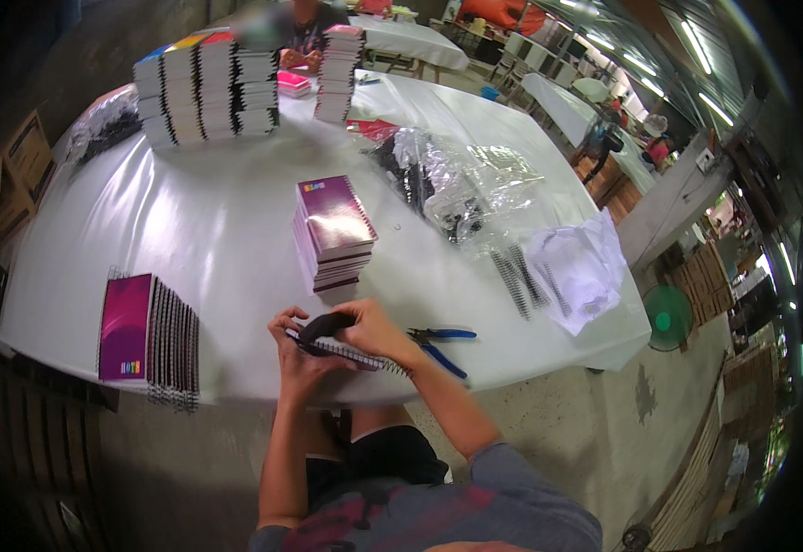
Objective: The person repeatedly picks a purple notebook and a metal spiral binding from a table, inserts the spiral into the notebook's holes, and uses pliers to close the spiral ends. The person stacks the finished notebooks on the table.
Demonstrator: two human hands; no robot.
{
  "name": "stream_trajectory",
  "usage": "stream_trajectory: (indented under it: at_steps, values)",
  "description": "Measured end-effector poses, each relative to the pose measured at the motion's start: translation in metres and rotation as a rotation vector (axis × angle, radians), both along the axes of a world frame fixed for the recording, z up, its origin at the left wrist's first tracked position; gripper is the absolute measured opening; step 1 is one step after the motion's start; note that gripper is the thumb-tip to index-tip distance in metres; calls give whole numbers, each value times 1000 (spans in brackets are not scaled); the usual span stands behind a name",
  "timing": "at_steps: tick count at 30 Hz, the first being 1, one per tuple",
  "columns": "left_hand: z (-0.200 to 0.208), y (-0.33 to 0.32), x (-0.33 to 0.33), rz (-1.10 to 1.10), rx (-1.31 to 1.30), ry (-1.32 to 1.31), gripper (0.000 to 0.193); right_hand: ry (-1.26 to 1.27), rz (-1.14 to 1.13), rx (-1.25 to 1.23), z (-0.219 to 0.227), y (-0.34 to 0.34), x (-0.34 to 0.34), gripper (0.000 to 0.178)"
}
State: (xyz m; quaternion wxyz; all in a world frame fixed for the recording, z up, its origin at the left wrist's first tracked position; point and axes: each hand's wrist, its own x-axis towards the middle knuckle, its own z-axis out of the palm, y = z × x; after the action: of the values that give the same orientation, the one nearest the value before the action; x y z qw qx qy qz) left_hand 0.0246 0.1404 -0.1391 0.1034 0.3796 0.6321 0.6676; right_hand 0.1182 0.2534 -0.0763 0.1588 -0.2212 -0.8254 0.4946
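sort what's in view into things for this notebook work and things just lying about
Likely part of the job: held spiral notebook, blue-handled pliers, loose wire coils, middle notebook stack, left notebook row.

Likely just lying about: green fan, cardboard boxes, crumpled white paper.

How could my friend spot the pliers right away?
On the white table, go to the near edge and find the right hand. The pliers lie just right of that wrist. Unlike the notebooks and loose coils, they have two blue handles, spread in a V.
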Motion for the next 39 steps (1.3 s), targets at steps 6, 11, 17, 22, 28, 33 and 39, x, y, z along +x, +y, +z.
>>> stream_trajectory:
  at_steps: [6,11,17,22,28,33,39]
  values:
    - [-12,1,-7,-11,-23,101,99,194,44,-332,6,0,5,25]
    - [-6,2,-2,-89,87,117,104,-3,0,-136,4,-6,1,20]
    - [-12,2,-3,-119,136,121,107,55,27,-159,0,-9,-5,20]
    - [-14,5,-3,-139,142,138,103,-41,-91,13,-10,2,1,24]
    - [-14,-3,-3,-102,82,-114,57,82,-576,478,-2,57,76,25]
    - [-6,-17,5,-25,235,-158,28,-379,-595,785,-34,81,149,45]
    - [26,-35,14,57,474,-521,25,-324,-336,722,-14,-2,134,57]
